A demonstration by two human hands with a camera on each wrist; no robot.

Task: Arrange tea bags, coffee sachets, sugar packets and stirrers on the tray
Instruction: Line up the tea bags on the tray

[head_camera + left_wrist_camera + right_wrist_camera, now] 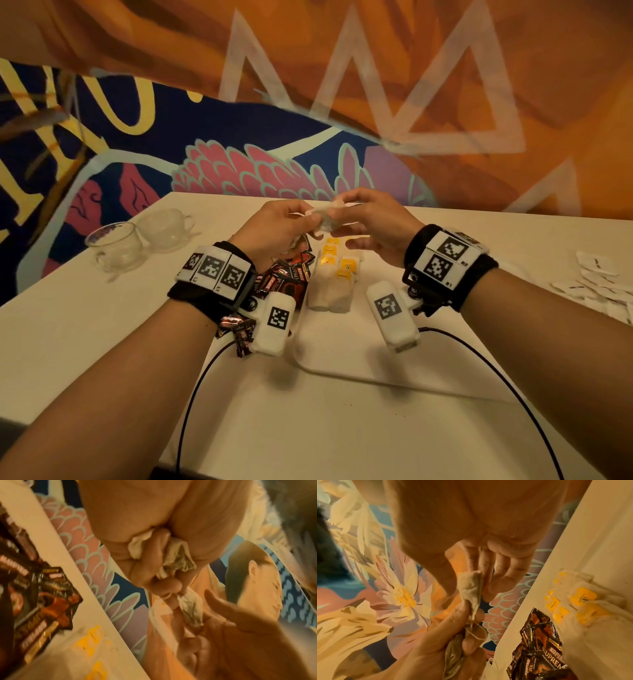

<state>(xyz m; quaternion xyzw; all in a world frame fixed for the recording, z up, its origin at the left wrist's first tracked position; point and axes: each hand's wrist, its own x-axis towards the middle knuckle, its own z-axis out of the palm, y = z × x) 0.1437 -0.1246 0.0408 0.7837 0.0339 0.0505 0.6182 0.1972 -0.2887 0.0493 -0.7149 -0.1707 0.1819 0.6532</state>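
Observation:
Both hands are raised above the white table, meeting over its far side. My left hand (308, 221) grips a crumpled bunch of tea bags (178, 559) in its curled fingers. My right hand (339, 214) pinches one pale tea bag (470, 584) between thumb and fingers, and that bag's string still runs into the left hand's bunch. Below the hands, several tea bags with yellow tags (334, 274) lie in a row on the white tray (329, 368). A pile of dark coffee sachets (284, 282) lies just left of them, under my left wrist.
Two clear glass cups (116, 246) stand at the table's far left. White sugar packets (596, 281) are scattered at the right edge. Black cables (191, 394) run over the near table. A painted wall rises right behind the table's far edge.

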